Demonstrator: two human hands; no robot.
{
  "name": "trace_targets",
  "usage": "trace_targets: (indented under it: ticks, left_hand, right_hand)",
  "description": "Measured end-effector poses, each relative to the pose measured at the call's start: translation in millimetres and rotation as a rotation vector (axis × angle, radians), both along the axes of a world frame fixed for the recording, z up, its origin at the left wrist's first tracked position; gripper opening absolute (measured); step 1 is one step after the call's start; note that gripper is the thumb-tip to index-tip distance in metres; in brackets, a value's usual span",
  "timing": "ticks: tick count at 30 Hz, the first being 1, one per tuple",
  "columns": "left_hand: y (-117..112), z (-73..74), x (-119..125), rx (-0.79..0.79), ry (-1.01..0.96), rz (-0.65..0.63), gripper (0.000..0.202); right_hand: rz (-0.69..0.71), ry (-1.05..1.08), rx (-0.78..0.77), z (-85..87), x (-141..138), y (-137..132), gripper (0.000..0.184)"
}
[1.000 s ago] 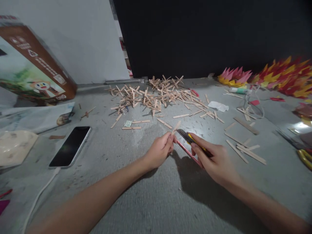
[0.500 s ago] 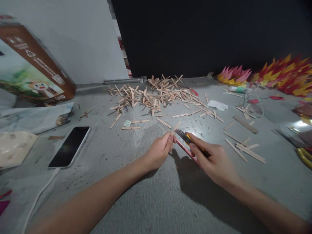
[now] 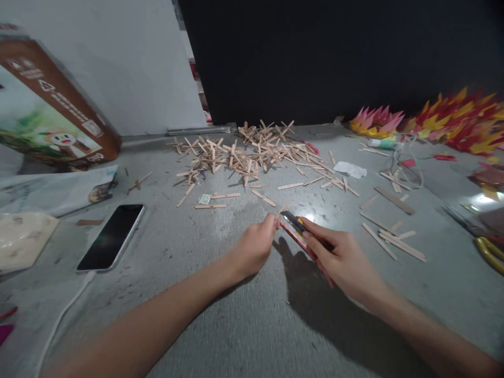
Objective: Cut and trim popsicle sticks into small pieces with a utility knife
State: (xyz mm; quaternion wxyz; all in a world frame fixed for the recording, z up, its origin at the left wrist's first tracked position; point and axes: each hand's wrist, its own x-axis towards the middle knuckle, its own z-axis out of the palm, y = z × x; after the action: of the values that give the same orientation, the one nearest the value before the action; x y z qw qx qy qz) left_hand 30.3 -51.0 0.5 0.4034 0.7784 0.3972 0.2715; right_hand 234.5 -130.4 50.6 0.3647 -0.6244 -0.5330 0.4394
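Near tangled pale wooden sticks [image 3: 213, 160], the curled left hand [image 3: 254, 244] pinches one thin wooden stick [image 3: 282, 210], less visible than earlier; the closed right hand [image 3: 334, 249] grips a black-yellow cutter [image 3: 293, 222].

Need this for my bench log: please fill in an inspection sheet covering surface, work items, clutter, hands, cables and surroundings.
Surface: grey tabletop, with dark specks.
Work items: wooden stick and black-and-yellow cutter, its tip close to the stick; contact unclear.
Clutter: stick pile beyond the hands; phone on the left; white scrap on the right.
Hands: left hand pinches the stick; right hand grips the cutter.
Cables: white cable at the phone's near end; thin pale cord looped on the right.
Surroundings: black panel behind; brown-edged carton left; red-and-yellow pointed decorations right.
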Motion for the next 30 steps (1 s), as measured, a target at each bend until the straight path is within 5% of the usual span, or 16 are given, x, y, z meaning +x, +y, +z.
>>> trace_targets:
  ticks: [12, 18, 22, 30]
  left_hand:
    - [-1, 8.9, 5, -0.06, -0.011, 0.032, 0.037]
    - [1, 8.5, 8, -0.137, -0.154, 0.021, 0.042]
    - [3, 11.1, 9, -0.188, -0.276, -0.012, 0.045]
    - [7, 2.0, 14, -0.422, -0.567, 0.04, 0.042]
  right_hand:
    - [0.069, 0.239, -0.109, -1.3, -12, 0, 0.05]
    - [0.183, 0.472, -0.128, -12.9, -23, -3, 0.039]
    - [0.135, 0.63, -0.08, -18.5, -23, 0, 0.035]
    - [0.141, 0.485, 0.035, -25.0, -17, -1, 0.039]
